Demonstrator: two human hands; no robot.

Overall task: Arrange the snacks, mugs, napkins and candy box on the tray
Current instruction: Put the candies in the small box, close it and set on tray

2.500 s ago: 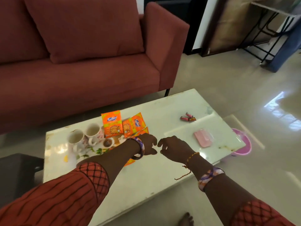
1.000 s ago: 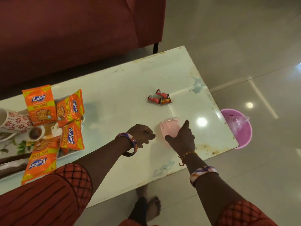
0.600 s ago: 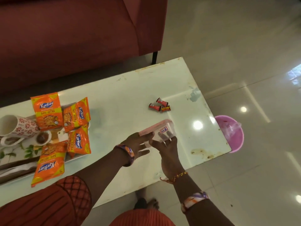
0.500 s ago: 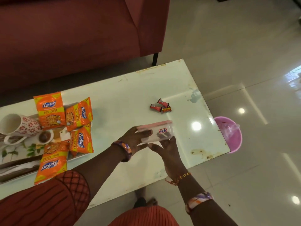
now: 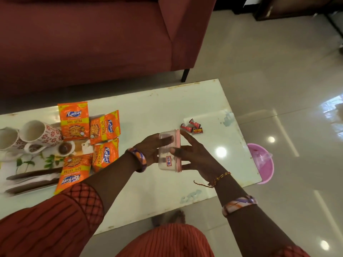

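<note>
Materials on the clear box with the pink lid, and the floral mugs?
Clear box with pink lid: looks like thin translucent plastic, since fingers show through its wall; the pink lid is opaque, probably plastic too. Floral mugs: likely glazed ceramic, with glossy white interiors, thick rims and a printed red pattern.

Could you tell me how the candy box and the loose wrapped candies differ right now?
The candy box is held off the table between the left hand and right hand; the wrapped candies lie untouched on the table. The box is clear with a pink lid and a label; the candies are red and far smaller. Neither is on the tray yet.
</note>
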